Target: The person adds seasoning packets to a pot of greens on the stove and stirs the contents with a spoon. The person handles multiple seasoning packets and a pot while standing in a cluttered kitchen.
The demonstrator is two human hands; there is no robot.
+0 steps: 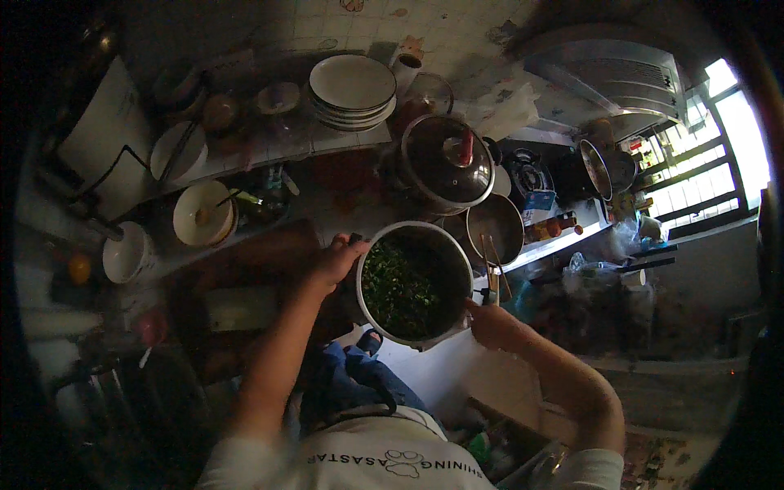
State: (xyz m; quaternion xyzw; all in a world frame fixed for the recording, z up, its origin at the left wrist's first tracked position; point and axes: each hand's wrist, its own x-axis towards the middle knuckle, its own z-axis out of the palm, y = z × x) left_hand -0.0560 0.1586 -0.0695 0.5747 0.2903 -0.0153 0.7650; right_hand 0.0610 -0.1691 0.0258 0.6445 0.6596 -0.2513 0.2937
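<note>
A large round pot [468, 263] with a pale rim is held in front of my body. Chopped leafy greens [398, 288] lie inside it, mostly on the left side. My left hand [343, 260] grips the dark handle on the pot's left side. On the opposite side, my right hand [499, 324] is closed around the other handle, which is largely hidden by the fingers. Just beyond the pot stands a larger pot with a glass lid [429, 162] that has a red knob. Beside it sits an open pan [505, 226] with chopsticks [490, 251] across its edge.
White plates [353, 82] are stacked on a tiled ledge. Several bowls, including a cream bowl [199, 211], stand to the left. A gas burner [530, 171], a tilted wok [595, 170] and a bottle [551, 228] occupy the right counter, below a range hood [618, 73].
</note>
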